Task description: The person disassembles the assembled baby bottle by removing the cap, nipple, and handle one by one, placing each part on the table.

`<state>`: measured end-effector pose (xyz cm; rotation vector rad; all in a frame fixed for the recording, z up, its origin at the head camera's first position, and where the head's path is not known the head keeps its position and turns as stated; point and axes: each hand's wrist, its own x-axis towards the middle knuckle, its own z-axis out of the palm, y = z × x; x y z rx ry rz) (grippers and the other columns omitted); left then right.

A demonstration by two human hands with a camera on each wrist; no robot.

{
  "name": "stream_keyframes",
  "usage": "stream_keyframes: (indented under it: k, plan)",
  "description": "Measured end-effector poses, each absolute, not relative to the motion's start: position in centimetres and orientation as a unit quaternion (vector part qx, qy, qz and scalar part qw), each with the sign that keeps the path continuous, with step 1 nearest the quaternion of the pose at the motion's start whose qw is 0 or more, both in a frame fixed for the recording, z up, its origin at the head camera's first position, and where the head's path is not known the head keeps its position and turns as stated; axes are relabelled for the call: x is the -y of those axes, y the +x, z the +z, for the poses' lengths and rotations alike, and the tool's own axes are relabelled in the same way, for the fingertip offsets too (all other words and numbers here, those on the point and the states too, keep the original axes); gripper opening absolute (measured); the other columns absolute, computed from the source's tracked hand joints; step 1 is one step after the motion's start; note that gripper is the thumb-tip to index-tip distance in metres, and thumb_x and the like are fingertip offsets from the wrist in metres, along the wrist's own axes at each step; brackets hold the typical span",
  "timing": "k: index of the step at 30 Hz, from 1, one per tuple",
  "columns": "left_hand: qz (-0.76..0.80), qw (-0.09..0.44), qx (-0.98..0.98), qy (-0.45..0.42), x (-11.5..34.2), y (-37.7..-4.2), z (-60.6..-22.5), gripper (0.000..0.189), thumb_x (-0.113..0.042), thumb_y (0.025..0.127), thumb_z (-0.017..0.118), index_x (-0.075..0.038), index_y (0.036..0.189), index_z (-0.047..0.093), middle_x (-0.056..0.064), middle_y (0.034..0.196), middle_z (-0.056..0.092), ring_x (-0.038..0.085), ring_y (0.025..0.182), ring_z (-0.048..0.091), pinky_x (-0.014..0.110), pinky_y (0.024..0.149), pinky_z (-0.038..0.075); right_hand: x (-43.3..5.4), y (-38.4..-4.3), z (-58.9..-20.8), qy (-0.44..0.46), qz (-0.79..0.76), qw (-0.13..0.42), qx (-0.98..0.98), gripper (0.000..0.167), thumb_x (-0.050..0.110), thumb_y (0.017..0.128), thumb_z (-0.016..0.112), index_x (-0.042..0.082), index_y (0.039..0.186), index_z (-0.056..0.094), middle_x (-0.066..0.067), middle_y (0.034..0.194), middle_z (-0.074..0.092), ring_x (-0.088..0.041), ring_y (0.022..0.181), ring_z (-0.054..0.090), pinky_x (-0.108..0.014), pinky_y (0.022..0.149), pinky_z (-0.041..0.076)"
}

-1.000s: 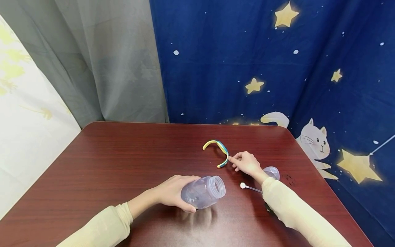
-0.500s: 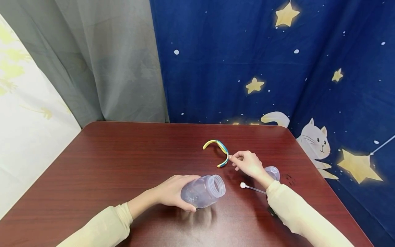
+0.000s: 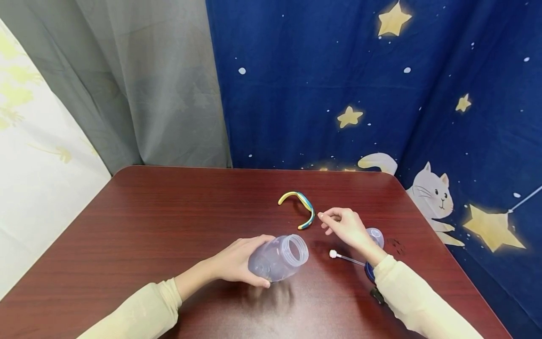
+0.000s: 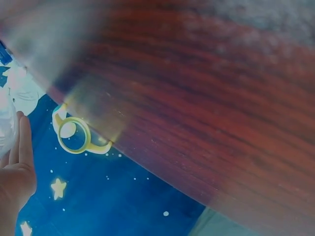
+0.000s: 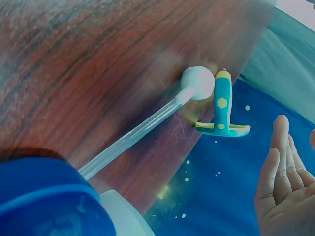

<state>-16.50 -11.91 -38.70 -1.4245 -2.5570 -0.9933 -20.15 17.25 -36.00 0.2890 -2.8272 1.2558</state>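
Observation:
My left hand (image 3: 237,262) grips a translucent wide-mouthed bottle (image 3: 267,263), thumb on the near side. The bottle is tilted, its open threaded mouth facing right and toward me; part of it shows at the left edge of the left wrist view. My right hand (image 3: 345,228) is just right of a yellow-and-blue bottle handle (image 3: 306,203), fingers loosely bent and apart from it. The left wrist view shows the handle's ring (image 4: 87,133) between its two curved grips. Below the right hand lies a clear straw with a white weighted ball (image 3: 333,254), larger in the right wrist view.
A blue lid (image 5: 44,196) joins the straw's other end, partly hidden by my right forearm in the head view. Behind that wrist lies a clear domed cap (image 3: 376,235). A small dark object (image 3: 377,295) is beside the sleeve. Curtains hang beyond the table (image 3: 190,202).
My right hand has let go of the handle and drawn slightly right, uncovering more of the straw and blue lid. My left hand has tipped the bottle's mouth a little upward and toward me.

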Motion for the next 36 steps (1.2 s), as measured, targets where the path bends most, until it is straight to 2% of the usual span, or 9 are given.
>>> stream_keyframes:
  k: [7,13,19,25,36]
  plan:
    - [-0.353,0.012,0.822,-0.447,11.77,-16.36,-38.45,0.080,-0.051,0.060,0.074,-0.021,0.124,0.038,-0.011,0.106,0.052,0.004,0.087,0.052,0.025,0.072,0.043,-17.59,-19.73,-35.48,0.092,0.415,0.024,0.905,0.031,0.038,0.085,0.056,0.008,0.090,0.065,0.004,0.068,0.063,-0.018,0.061,0.062,-0.039,0.074,0.042]
    - [-0.375,0.021,0.812,-0.447,11.75,-16.40,-38.29,0.078,-0.045,0.059,0.076,-0.022,0.123,0.038,-0.011,0.105,0.052,0.005,0.088,0.052,0.025,0.073,0.043,-17.82,-19.57,-35.41,0.094,0.425,0.029,0.900,0.035,0.042,0.084,0.055,0.008,0.090,0.065,0.001,0.070,0.064,-0.021,0.063,0.062,-0.037,0.073,0.043]
    - [-0.366,0.060,0.804,-0.464,11.76,-16.66,-38.08,0.080,-0.048,0.060,0.075,-0.016,0.124,0.041,-0.010,0.110,0.048,0.007,0.098,0.045,0.029,0.080,0.041,-17.84,-19.46,-35.37,0.098,0.428,0.029,0.898,0.037,0.043,0.083,0.055,0.008,0.091,0.065,0.002,0.070,0.064,-0.020,0.063,0.062,-0.037,0.073,0.043]
    - [-0.379,0.053,0.799,-0.464,11.74,-16.80,-37.97,0.080,-0.047,0.059,0.076,-0.011,0.122,0.042,-0.010,0.109,0.049,0.006,0.097,0.047,0.028,0.079,0.042,-17.89,-19.42,-35.36,0.098,0.426,0.033,0.899,0.035,0.041,0.084,0.055,0.008,0.091,0.065,0.001,0.071,0.064,-0.012,0.059,0.061,-0.037,0.073,0.043]
    - [-0.378,0.050,0.792,-0.477,11.52,-16.97,-37.87,0.077,-0.046,0.061,0.075,-0.011,0.121,0.043,-0.006,0.108,0.049,0.006,0.096,0.047,0.027,0.081,0.041,-18.19,-19.22,-35.16,0.101,0.430,0.043,0.896,0.034,0.041,0.084,0.055,0.009,0.091,0.064,0.000,0.071,0.064,-0.013,0.060,0.061,-0.035,0.069,0.045]
